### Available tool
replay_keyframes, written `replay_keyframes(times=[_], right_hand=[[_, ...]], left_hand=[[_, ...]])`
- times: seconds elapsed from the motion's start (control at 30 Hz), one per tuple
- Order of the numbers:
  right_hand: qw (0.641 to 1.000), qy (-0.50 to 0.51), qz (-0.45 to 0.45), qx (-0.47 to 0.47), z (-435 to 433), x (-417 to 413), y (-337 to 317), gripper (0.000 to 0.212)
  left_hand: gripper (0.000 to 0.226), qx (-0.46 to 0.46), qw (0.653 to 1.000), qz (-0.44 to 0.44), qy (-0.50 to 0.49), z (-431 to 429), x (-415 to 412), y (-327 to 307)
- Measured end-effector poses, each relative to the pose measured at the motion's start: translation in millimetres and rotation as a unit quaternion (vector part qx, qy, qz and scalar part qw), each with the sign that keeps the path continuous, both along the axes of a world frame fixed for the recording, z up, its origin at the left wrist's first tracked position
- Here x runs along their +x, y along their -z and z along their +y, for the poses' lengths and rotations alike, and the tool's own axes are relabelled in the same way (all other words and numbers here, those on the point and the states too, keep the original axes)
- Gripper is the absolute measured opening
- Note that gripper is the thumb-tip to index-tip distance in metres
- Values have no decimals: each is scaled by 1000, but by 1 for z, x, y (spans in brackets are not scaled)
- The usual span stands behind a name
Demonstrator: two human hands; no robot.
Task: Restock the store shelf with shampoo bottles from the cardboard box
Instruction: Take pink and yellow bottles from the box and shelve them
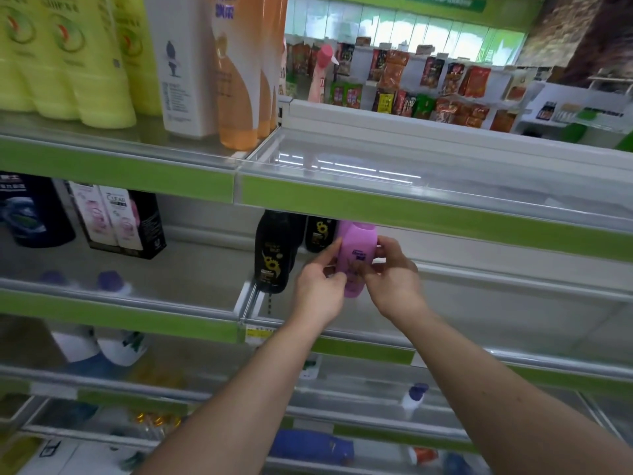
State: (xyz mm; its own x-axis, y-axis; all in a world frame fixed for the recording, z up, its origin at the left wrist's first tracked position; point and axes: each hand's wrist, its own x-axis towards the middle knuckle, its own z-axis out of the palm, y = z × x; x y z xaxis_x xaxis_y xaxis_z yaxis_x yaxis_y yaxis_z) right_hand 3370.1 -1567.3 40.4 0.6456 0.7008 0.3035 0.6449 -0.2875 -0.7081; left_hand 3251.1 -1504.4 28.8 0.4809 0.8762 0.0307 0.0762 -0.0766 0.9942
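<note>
A purple shampoo bottle stands upright on the second shelf, just right of two black sunflower bottles. My left hand pinches the purple bottle's left side and my right hand grips its right side. The bottle's top reaches up to the green strip of the shelf above. The cardboard box is out of view.
The top shelf holds yellow, white and orange bottles at the left. Dark and pink Clear bottles stand on the second shelf's left. Lower shelves carry white, blue and purple-capped bottles. A snack rack stands behind.
</note>
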Motion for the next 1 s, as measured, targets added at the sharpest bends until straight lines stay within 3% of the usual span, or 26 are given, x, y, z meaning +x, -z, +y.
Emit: replay_keyframes(times=[0.5,0.67,0.8,1.0], right_hand=[[999,-2,29,-23,-4,-4,-7,43],[997,-13,31,-73,-19,4,-7,64],[997,-10,44,-55,-56,8,-1,42],[991,10,131,34,-149,24,36,5]], left_hand=[[58,22,1000,8,-10,3,8,6],[54,55,996,44,-51,-6,8,9],[42,116,990,14,-78,-39,5,12],[42,178,984,-5,-23,-117,24,46]])
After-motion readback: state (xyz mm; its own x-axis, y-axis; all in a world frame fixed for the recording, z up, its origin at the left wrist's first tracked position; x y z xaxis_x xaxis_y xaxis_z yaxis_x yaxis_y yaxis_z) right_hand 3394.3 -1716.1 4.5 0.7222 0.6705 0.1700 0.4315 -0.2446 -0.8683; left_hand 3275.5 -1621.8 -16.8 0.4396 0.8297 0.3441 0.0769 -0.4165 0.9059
